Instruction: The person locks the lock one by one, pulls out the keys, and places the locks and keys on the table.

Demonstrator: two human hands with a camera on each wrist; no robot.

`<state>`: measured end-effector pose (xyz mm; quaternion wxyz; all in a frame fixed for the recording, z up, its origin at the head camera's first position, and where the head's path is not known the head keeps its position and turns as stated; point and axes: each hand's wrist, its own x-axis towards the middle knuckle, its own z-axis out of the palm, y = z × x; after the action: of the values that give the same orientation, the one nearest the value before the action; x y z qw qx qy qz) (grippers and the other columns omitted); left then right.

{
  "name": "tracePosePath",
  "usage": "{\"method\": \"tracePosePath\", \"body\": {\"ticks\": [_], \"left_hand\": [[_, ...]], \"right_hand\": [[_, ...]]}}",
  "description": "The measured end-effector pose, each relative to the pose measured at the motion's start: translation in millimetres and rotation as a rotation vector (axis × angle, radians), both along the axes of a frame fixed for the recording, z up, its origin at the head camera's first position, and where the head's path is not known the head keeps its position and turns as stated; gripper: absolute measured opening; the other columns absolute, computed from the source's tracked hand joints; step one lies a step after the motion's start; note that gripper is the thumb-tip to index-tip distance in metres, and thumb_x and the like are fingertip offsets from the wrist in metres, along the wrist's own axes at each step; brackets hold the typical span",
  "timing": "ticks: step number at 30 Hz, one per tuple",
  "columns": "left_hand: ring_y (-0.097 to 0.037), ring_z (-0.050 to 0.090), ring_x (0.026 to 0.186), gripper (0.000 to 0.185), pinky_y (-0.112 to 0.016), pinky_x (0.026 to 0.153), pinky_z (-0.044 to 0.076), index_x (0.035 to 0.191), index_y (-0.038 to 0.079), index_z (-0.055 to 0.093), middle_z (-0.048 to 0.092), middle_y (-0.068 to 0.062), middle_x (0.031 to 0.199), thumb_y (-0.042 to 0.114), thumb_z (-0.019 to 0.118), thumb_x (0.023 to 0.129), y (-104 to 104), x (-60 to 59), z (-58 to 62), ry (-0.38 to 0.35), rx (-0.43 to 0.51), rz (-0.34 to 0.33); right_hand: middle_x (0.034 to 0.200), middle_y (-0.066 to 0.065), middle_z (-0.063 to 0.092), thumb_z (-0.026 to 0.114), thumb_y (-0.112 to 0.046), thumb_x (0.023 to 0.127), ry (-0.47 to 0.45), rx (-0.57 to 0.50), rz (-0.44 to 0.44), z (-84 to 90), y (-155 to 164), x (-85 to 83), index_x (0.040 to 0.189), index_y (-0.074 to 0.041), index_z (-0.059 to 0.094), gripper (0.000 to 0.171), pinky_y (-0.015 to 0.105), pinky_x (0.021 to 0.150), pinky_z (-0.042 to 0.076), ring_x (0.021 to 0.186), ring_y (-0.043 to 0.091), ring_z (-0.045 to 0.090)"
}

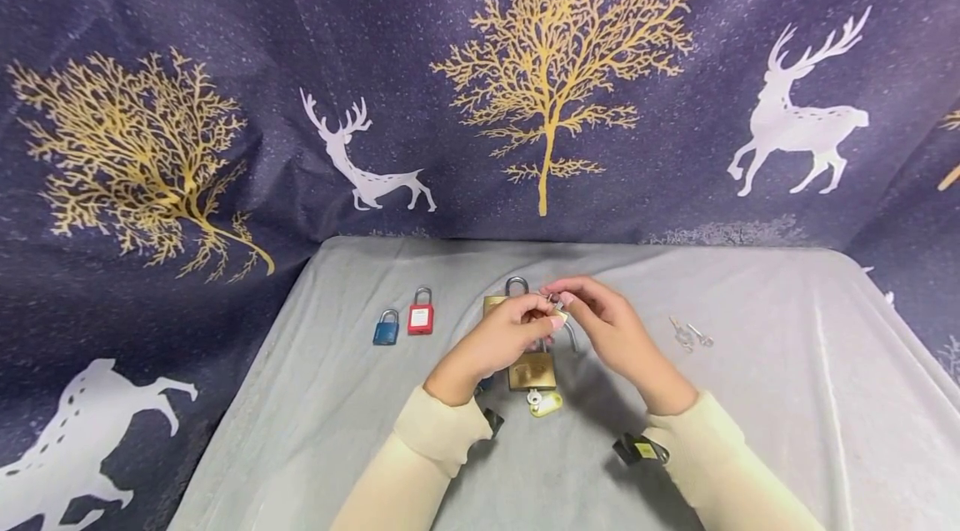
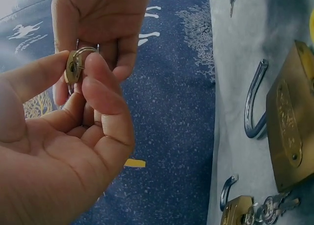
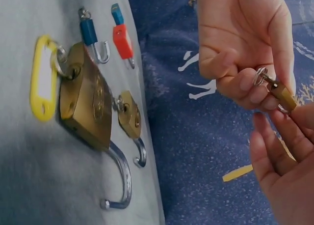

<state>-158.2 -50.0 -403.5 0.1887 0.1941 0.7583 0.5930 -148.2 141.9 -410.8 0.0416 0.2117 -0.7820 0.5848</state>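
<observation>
Left hand (image 1: 504,343) curled, thumb and fingertips pinching a small brass padlock (image 2: 73,70); right hand (image 1: 615,329) pinches it from the other side, fingers bent; can't tell which has the main grip. A key ring (image 3: 260,76) hangs at the padlock's key end, next to the left hand's fingers. Padlock is up above the table (image 1: 772,431), between the hands. Likely light, rigid, hard to break, a bit slippery; best held by the flat body sides, key end free. Forearms angle inward, hands meeting fingertip to fingertip, palms facing back. Below: large brass padlock (image 1: 532,373), shackle open, yellow tag (image 1: 551,405) beside it. Further out: blue padlock (image 1: 386,333) and red padlock (image 1: 421,318) left, loose keys (image 1: 682,335) right.
</observation>
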Motion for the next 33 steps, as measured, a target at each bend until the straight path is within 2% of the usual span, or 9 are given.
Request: {"method": "tracePosePath", "body": {"ticks": [7, 11, 16, 20, 25, 33], "left_hand": [[-0.015, 0.06, 0.079, 0.021, -0.027, 0.07, 0.05, 0.109, -0.003, 0.066, 0.065, -0.006, 0.087, 0.015, 0.063, 0.099, -1.6, -0.3, -1.0, -0.033, 0.029, -0.016], [-0.016, 0.062, 0.076, 0.021, -0.023, 0.067, 0.05, 0.108, -0.004, 0.068, 0.067, -0.005, 0.083, 0.013, 0.068, 0.096, -2.7, -1.2, -3.5, -0.07, 0.069, 0.018], [-0.01, 0.063, 0.075, 0.021, -0.022, 0.065, 0.049, 0.109, -0.001, 0.069, 0.068, 0.002, 0.083, 0.013, 0.07, 0.094, -5.0, -1.5, -4.2, -0.067, 0.09, 0.052], [-0.008, 0.065, 0.081, 0.021, -0.023, 0.071, 0.051, 0.11, 0.0, 0.067, 0.072, -0.003, 0.09, 0.014, 0.07, 0.094, -5.3, -2.8, -5.8, -0.044, 0.104, 0.063], [-0.017, 0.073, 0.092, 0.022, -0.027, 0.083, 0.055, 0.11, -0.002, 0.067, 0.075, -0.014, 0.1, 0.013, 0.071, 0.094, -3.7, -3.9, -8.4, -0.046, 0.143, 0.102], [-0.006, 0.068, 0.085, 0.024, -0.027, 0.087, 0.058, 0.112, -0.002, 0.071, 0.073, -0.017, 0.106, 0.01, 0.073, 0.092, -1.1, -2.9, -6.2, -0.023, 0.155, 0.156]], "right_hand": [[0.117, 0.01, 0.073, 0.058, -0.013, 0.103, -0.02, -0.066, -0.016, -7.2, -0.9, -1.3, 0.117, -0.009, 0.07, 0.019, 0.02, 0.096, 0.052, 0.106, 0.006, 0.067], [0.117, 0.013, 0.072, 0.059, -0.013, 0.102, -0.023, -0.088, -0.022, -9.1, -1.5, -1.2, 0.117, -0.007, 0.07, 0.019, 0.021, 0.094, 0.054, 0.104, 0.006, 0.068], [0.113, 0.016, 0.072, 0.062, -0.012, 0.101, -0.028, -0.106, -0.064, -10.7, -1.9, -1.3, 0.116, -0.004, 0.069, 0.019, 0.02, 0.089, 0.055, 0.098, 0.005, 0.068], [0.105, 0.006, 0.073, 0.063, -0.012, 0.1, -0.036, -0.119, -0.111, -11.4, -1.2, -0.8, 0.115, -0.003, 0.07, 0.018, 0.02, 0.086, 0.056, 0.093, 0.005, 0.067], [0.098, -0.009, 0.072, 0.066, -0.008, 0.097, -0.038, -0.16, -0.143, -10.3, -0.9, -0.1, 0.116, -0.001, 0.069, 0.02, 0.021, 0.083, 0.057, 0.088, 0.006, 0.067], [0.095, -0.014, 0.074, 0.068, -0.003, 0.095, -0.041, -0.231, -0.187, -9.5, -2.9, 1.1, 0.109, 0.005, 0.069, 0.017, 0.021, 0.083, 0.058, 0.087, 0.005, 0.07]]}}
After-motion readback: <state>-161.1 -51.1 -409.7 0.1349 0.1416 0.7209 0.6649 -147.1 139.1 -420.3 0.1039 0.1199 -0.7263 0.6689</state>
